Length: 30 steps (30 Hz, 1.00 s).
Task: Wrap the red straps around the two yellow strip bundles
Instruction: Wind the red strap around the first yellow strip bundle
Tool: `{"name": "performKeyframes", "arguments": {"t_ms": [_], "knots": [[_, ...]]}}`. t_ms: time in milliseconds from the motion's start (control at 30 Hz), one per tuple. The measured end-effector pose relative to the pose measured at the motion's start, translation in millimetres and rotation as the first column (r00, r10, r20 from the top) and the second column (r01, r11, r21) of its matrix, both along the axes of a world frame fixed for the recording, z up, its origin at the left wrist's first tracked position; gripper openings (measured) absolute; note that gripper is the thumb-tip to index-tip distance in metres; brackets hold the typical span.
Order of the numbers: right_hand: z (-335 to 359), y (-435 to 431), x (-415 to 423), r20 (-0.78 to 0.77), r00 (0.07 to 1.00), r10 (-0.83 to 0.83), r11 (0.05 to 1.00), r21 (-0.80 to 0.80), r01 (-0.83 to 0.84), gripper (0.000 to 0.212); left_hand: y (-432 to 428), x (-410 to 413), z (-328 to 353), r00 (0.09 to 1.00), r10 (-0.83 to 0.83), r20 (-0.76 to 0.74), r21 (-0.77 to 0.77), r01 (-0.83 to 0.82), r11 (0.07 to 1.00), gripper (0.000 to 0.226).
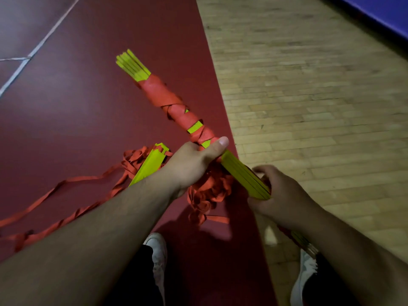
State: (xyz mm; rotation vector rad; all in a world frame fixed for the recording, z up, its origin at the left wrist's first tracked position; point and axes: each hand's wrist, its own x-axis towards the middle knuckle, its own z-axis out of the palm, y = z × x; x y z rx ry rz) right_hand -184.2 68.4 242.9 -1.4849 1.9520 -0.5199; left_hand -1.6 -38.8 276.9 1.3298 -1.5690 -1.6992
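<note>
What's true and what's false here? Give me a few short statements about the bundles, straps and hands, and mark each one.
1. The left hand grips the held bundle. True.
2. The red strap covers the held bundle end to end. False: both ends show bare yellow.
3. A second bundle lies on the red floor. True.
4. The right hand hangs free. False: it holds the held bundle's near end.
</note>
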Motion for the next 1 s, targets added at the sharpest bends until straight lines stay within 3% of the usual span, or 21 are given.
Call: {"name": "performKeyframes", "arguments": {"t_ms": [67, 200, 267, 367, 467, 567, 633, 767, 867, 1000], "knots": [[1.7, -2.0, -9.0, 0.129, 0.99, 0.06, 0.992, 0.1, -0.073, 0.035, 3.9, -0.4, 10.1, 0.995, -0.089, -0.044, -0.048, 0.087, 0.995, 0.035], [4.4, 2.5, -13.5, 0.533, 0.845, 0.046, 0.942, 0.257, -0.214, 0.059, 8.8, -1.0, 20.5, 0.975, -0.206, -0.082, -0.076, 0.2, 0.977, 0.033], [5.3, 4.8, -12.7, 0.633, 0.774, 0.017, 0.919, 0.296, -0.262, 0.051, 9.5, -0.7, 22.1, 0.97, -0.234, -0.057, -0.072, 0.23, 0.97, 0.038], [9.2, 3.7, -11.4, 0.613, 0.789, 0.037, 0.946, 0.234, -0.225, 0.028, 5.6, 1.8, 19.0, 0.97, -0.237, -0.055, -0.087, 0.231, 0.969, 0.041], [12.7, 1.7, -13.4, 0.517, 0.854, 0.061, 0.98, 0.129, -0.148, 0.027, -2.5, 6.7, 10.5, 0.965, -0.257, -0.059, -0.09, 0.251, 0.964, 0.055], [10.1, 2.2, -15.3, 0.435, 0.898, 0.068, 0.989, 0.091, -0.119, 0.03, -8.1, 11.9, 11.1, 0.925, -0.374, -0.069, -0.141, 0.362, 0.921, 0.045], [8.6, 2.7, -16.7, 0.41, 0.911, 0.052, 0.992, 0.082, -0.093, 0.032, -12.2, 15.2, 11.1, 0.901, -0.433, 0.01, -0.174, 0.428, 0.887, 0.039], [7.0, 1.7, -22.7, 0.346, 0.938, -0.008, 0.998, 0.057, -0.013, 0.03, -20.5, 25.4, 1.9, 0.886, -0.443, 0.136, -0.114, 0.458, 0.881, 0.021], [4.4, -0.6, -25.3, 0.266, 0.961, -0.081, 0.997, 0.027, 0.077, 0.026, -21.4, 25.4, -1.8, 0.891, -0.411, 0.192, -0.115, 0.437, 0.892, 0.032], [-1.7, -2.3, -19.2, 0.164, 0.983, -0.077, 0.997, 0.044, 0.071, 0.021, -11.1, 12.2, 3.4, 0.917, -0.345, 0.199, -0.125, 0.373, 0.919, 0.04]]}}
